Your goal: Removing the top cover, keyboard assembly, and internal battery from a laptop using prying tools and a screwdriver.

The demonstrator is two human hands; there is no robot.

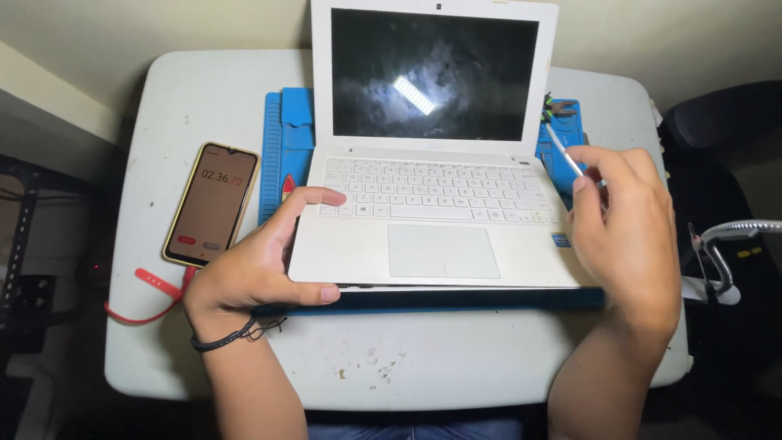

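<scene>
While left hand (261,261) clasps laptop (432,220) corner; right hand (627,220) pinches screwdriver (564,150).

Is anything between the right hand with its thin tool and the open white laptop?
Nothing visible. The right hand holds a thin white-tipped tool just above the open white laptop's right edge. The left hand grips the laptop's left front corner, away from that side.

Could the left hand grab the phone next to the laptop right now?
Probably yes. The left hand grips the white laptop's front left corner, and the phone lies face up on the table just beside it, with nothing between them. It would need to let go first.
</scene>
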